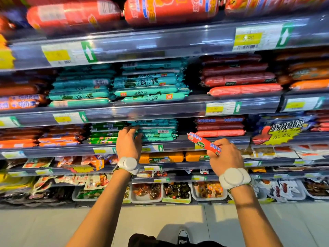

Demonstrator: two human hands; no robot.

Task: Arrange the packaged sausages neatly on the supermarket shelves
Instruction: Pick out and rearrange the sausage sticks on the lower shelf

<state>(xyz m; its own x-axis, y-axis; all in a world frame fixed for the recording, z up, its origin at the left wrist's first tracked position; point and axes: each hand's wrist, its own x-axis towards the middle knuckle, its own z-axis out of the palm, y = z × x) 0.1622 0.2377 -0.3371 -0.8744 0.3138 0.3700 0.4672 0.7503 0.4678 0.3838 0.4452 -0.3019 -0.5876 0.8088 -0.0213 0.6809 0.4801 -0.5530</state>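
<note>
Far left on the third shelf [53, 152]: orange sausage packs [58, 139], stacked flat, blurred. Next, a green stack [105, 134], then a teal stack [158, 131] just beside it, barcode facing out. Left hand [128, 142] reaching in between these two — fingers spread and loosely curved, tips touching the teal stack's left end, nothing clearly gripped; white puck-like wristband [128, 165] on the wrist. Yellow-and-green price tags [105, 150] along the shelf lip, print too blurred to read.

Right of centre, right hand [225, 154] held in front of the shelf edge, fingers closed around the lower end of a single red sausage [204, 142], tilted up to the left, clear of the shelf; blue characters and a green oval label on it, not legible. Behind it a red sausage stack [220, 127] on the same shelf. Farther right, a yellow starburst promo sign [279, 132] with bold black characters and a handwritten price.

Above — teal and red stacks on the second shelf, fat red rolls on top. Below, bagged snacks and white trays; pale tiled floor [53, 227] underfoot.
</note>
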